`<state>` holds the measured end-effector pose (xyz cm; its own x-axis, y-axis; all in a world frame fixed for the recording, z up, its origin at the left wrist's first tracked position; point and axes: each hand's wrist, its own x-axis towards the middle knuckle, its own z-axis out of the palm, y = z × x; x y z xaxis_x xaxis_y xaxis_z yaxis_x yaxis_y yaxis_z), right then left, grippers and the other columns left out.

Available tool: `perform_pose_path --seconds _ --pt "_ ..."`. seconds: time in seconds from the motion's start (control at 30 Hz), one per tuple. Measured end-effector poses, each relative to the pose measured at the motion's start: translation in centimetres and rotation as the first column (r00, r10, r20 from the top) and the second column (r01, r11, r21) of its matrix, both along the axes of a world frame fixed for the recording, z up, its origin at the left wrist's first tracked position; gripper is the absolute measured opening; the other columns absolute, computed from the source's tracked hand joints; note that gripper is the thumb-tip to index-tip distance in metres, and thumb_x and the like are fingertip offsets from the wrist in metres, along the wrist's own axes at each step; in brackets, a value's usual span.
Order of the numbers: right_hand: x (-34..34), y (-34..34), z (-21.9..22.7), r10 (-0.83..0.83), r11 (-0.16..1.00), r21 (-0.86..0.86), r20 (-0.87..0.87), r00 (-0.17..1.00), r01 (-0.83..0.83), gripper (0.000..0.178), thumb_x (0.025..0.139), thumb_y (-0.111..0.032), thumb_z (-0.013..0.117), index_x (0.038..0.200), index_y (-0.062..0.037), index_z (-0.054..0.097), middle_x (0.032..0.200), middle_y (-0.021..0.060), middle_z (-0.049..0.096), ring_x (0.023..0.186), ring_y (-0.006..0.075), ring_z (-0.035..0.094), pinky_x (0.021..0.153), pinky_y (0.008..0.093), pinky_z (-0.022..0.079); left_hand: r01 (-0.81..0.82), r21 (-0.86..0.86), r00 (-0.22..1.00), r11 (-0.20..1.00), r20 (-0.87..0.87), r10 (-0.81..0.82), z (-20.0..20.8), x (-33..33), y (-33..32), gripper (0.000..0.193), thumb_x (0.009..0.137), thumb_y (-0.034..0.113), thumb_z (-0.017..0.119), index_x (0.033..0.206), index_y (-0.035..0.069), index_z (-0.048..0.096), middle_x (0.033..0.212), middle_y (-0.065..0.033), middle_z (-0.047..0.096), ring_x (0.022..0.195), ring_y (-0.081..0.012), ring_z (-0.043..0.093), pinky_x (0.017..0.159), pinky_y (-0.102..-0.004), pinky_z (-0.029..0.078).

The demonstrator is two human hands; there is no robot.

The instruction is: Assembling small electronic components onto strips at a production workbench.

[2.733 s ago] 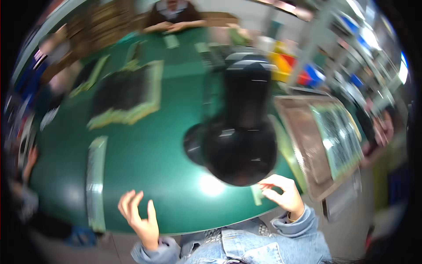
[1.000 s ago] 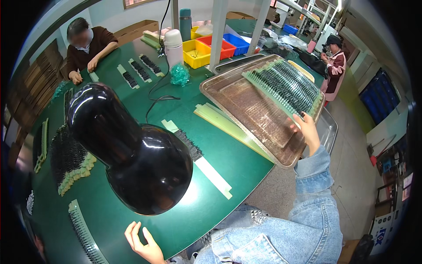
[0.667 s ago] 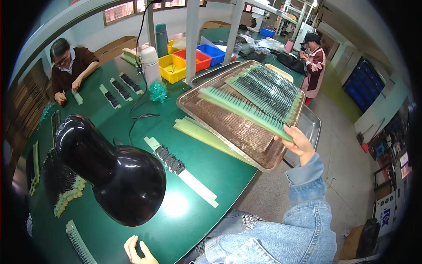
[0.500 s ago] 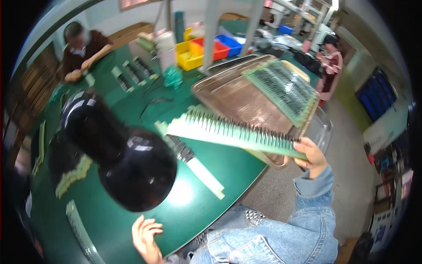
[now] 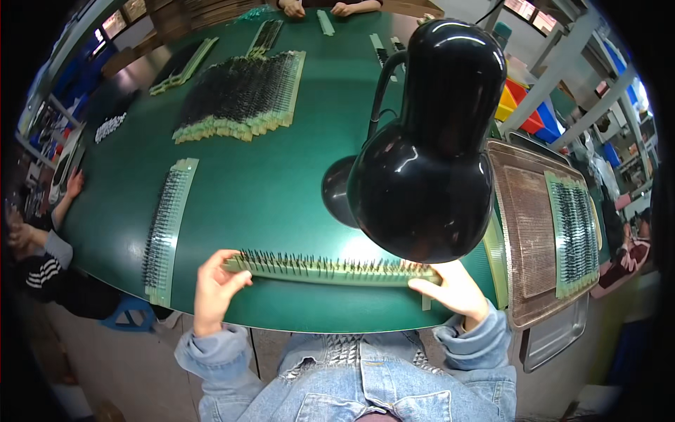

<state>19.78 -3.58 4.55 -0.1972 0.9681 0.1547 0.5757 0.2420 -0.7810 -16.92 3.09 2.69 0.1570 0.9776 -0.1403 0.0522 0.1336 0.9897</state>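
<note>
A long, pale green strip (image 5: 330, 274) with rows of thin dark pins standing up from it lies crosswise before me, near the table's front edge. My left hand (image 5: 216, 287) is closed on its left end, thumb in front. Around its right end my right hand (image 5: 458, 290) is closed, with the fingertips partly hidden behind the strip and lamp. Just above that right end hangs the black lamp head (image 5: 422, 190). Another pinned green strip (image 5: 169, 232) lies to the left of my left hand, pointing away from me.
Many pinned strips (image 5: 239, 95) lie side by side farther back on the green table (image 5: 281, 183). At the right, a brown metal tray (image 5: 524, 239) holds more strips (image 5: 573, 232). A co-worker's hands (image 5: 316, 8) are at the far edge; another person's arm (image 5: 67, 200) is at the left.
My view has swung right-to-left, off the tray and onto the table. The strip, held before by my right hand alone, is now lower and in front of me; my left hand, formerly empty, grips its other end.
</note>
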Motion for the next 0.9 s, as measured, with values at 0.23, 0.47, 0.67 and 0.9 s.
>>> perform_pose_path --seconds 0.23,0.47,0.67,0.9 --pt "-1.7 1.8 -4.8 -0.158 0.981 -0.088 0.138 0.978 0.171 0.045 0.075 -0.03 0.069 0.11 -0.0032 0.057 0.108 0.0141 0.057 0.099 0.029 0.053 0.088 0.0369 0.04 0.206 0.231 0.742 0.951 -0.67 0.002 -0.1 -1.1 2.8 0.029 0.063 0.005 0.069 0.089 0.001 0.056 0.085 -0.0094 0.052 0.084 -0.0243 0.052 0.076 -0.0321 0.042" --pt "-1.9 1.7 -4.3 -0.172 0.985 0.006 0.108 0.979 0.172 0.043 0.077 -0.029 0.067 0.109 -0.0025 0.057 0.105 0.0152 0.057 0.094 0.0282 0.054 0.084 0.0363 0.042 0.449 0.438 0.604 0.779 -0.791 0.096 1.1 4.7 1.9 0.033 0.06 0.012 0.07 0.09 0.005 0.058 0.09 -0.0078 0.055 0.091 -0.0249 0.049 0.087 -0.0342 0.033" --pt "-0.7 -2.0 -2.2 -0.208 0.974 -0.024 0.279 0.937 0.223 0.06 0.069 -0.021 0.07 0.12 -0.0003 0.047 0.125 0.0175 0.045 0.119 0.0321 0.039 0.1 0.0447 0.029 0.412 0.463 0.638 0.785 -0.762 0.114 0.2 4.5 1.7 0.023 0.065 0.01 0.068 0.084 0.004 0.059 0.084 -0.0071 0.055 0.085 -0.0251 0.049 0.084 -0.0354 0.033" --pt "-0.5 -4.0 -2.8 -0.074 0.996 0.003 0.504 0.861 0.084 0.075 0.072 -0.028 0.067 0.131 0.0035 0.034 0.137 0.0202 0.032 0.131 0.0312 0.026 0.107 0.0485 0.016 0.374 0.504 0.61 0.778 -0.766 0.204 0.2 4.8 2.5 0.024 0.068 0.011 0.067 0.089 0.003 0.058 0.084 -0.0085 0.054 0.085 -0.0262 0.05 0.082 -0.0358 0.034"
